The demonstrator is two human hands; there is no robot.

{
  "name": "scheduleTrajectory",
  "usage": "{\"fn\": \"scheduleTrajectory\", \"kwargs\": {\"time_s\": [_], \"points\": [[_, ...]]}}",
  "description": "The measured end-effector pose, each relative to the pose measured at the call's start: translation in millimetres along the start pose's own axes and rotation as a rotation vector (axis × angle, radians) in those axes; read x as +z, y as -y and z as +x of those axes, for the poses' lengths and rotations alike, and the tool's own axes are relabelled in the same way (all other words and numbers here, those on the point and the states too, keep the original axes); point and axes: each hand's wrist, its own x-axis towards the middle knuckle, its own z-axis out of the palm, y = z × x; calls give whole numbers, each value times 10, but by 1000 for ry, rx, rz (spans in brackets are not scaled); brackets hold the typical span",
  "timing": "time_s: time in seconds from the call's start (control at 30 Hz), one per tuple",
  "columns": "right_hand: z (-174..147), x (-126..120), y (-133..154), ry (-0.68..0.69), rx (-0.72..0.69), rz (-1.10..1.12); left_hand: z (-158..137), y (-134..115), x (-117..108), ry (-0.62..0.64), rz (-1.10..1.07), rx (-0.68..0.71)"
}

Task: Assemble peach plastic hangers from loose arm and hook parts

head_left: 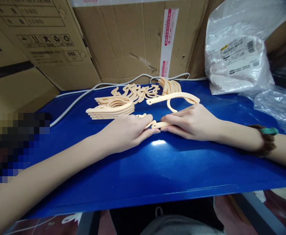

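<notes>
My left hand (129,130) is closed in a pinch on a cream plastic hanger piece (141,115), most of it hidden under the fingers. From the fingers of my right hand (194,122) sticks the end of a cream hanger arm (160,124), with a small hole near its tip. The two pieces meet between my hands; whether they are joined I cannot tell. Just beyond my right hand lies a longer curved hanger arm (174,95), and a hook end (171,106) shows below it.
Behind my left hand is a stack of cream hanger arms (111,109). Loose hooks (138,93) and another stack of arms (170,86) lie farther back. A white cable (71,101) crosses the blue table (143,173). Cardboard boxes (133,36) and a plastic bag (235,62) stand behind.
</notes>
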Motion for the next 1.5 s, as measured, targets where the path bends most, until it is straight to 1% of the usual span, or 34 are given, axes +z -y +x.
{"fn": "scheduleTrajectory", "kwargs": {"time_s": [0.13,0.3,0.5,0.7,0.87,1.07,1.2,1.37,1.5], "points": [[10,-4,3,-2,10,10,-4,-17,7,-12,58,-1],[14,-14,2,26,39,31,-3,-37,13,-10,91,-30],[2,-10,6,9,54,46,-7,-38,18,-7,146,-50],[18,-16,6,27,44,53,-22,-39,40,-60,316,-4],[15,-19,-2,44,53,95,-23,-51,34,-96,411,42],[26,-26,-7,112,82,200,-12,-83,-30,-41,493,76],[34,-30,-9,123,87,197,-9,-82,-36,-33,483,79],[30,-27,9,117,104,87,-11,-48,-10,18,394,16],[19,-23,26,79,81,5,-27,-51,-8,25,350,-30]]}}
